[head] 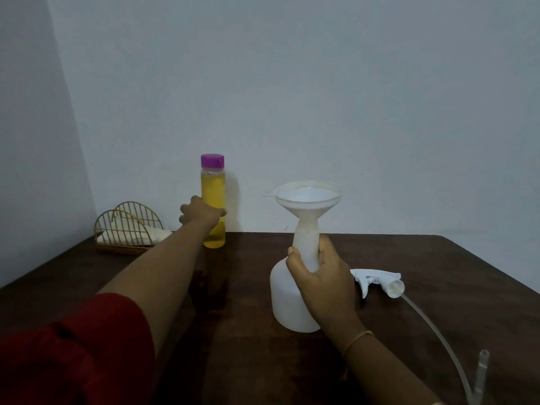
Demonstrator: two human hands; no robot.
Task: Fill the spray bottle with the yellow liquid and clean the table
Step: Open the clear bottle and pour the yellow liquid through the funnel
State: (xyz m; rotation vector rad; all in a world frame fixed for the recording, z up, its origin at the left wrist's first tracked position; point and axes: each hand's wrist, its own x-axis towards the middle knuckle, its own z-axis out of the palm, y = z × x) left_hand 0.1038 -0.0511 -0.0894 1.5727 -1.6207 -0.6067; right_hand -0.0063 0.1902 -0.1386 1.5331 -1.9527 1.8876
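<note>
Left hand (201, 213) wraps the capped bottle of yellow liquid (213, 206), upright at the back of the surface (438, 273). Right hand (317, 276) grips the spray bottle (287, 302) neck, funnel (308, 200) seated on top. Spray head (377, 280) lies just right.

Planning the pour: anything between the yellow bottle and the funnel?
Nothing visible stands between the yellow bottle, gripped by the left hand, and the funnel seated in the spray bottle. The bottle's purple cap is on, though, so liquid can't leave yet.
</note>
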